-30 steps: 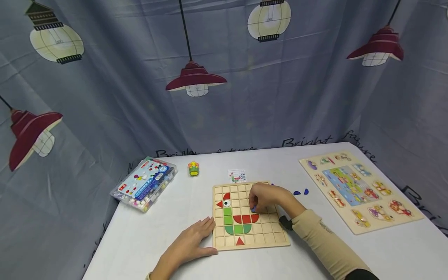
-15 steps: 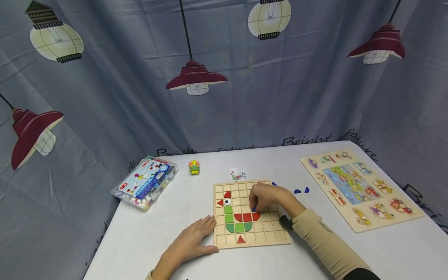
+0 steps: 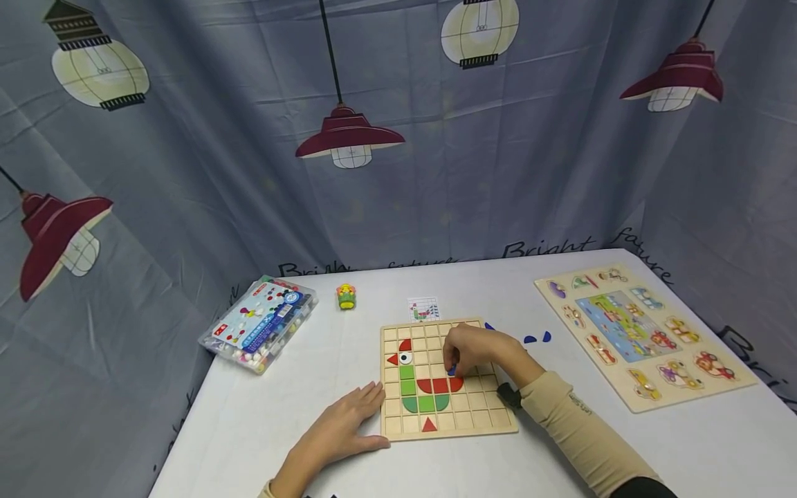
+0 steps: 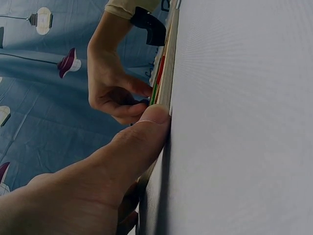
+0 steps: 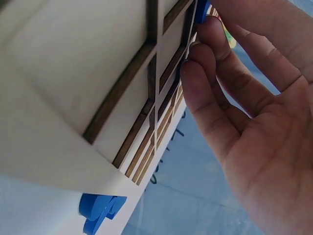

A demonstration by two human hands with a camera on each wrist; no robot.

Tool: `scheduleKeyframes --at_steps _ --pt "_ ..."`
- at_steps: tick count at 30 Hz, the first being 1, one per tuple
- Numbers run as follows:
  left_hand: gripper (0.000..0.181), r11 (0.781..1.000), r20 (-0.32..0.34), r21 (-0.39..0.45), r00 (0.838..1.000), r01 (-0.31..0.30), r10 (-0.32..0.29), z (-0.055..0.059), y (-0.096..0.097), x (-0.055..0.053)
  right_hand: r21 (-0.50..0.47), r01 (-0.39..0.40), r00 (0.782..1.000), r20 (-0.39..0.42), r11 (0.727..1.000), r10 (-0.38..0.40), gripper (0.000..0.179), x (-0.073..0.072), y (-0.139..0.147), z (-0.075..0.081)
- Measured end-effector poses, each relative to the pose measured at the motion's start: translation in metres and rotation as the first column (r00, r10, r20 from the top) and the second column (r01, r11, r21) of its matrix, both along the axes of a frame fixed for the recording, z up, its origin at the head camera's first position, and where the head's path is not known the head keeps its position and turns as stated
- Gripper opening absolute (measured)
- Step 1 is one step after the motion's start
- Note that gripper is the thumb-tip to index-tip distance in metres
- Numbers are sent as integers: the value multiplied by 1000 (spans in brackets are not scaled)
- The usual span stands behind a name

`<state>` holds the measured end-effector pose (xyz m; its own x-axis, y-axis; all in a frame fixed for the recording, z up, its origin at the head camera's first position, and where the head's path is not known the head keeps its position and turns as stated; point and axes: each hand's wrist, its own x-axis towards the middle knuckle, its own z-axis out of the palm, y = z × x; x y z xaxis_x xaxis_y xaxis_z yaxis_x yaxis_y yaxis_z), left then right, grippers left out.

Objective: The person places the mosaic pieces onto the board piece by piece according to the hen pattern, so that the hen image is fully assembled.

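The right hand point(image 3: 474, 351) is pinching a blue piece point(image 3: 452, 371) at the grid board point(image 3: 481, 419)
Its fingers are holding it just beyond the red pieces point(image 3: 441, 386); the left hand point(image 3: 341, 427) is touching the board's left side, thumb spread from the fingers.

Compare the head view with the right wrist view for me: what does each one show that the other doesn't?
Only the head view: the left hand at the edge of the square wooden grid board, the large pale wooden picture puzzle, and dark red lamps printed on the gray-blue fabric curtain.

Only the right wrist view: the palm side of the right hand, and the thick side edges of the blue pieces lying beside the grid board.

Both: part of the grid board, the right hand holding a small blue piece, loose blue pieces, and the curtain.
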<state>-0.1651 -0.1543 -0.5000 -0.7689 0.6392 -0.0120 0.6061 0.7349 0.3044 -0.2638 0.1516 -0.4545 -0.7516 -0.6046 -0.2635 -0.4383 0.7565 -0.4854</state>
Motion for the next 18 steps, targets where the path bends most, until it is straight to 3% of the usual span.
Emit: scheduleKeyframes --at_steps 9,18 --pt "84 1000 14 -8 1000 1 -1 2 1 0 6 -8 1000 -6 1000 8 18 2 2 1" --pt "84 1000 6 -3 1000 -3 3 2 0 1 -70 37 999 -6 997 -38 18 5 18 2"
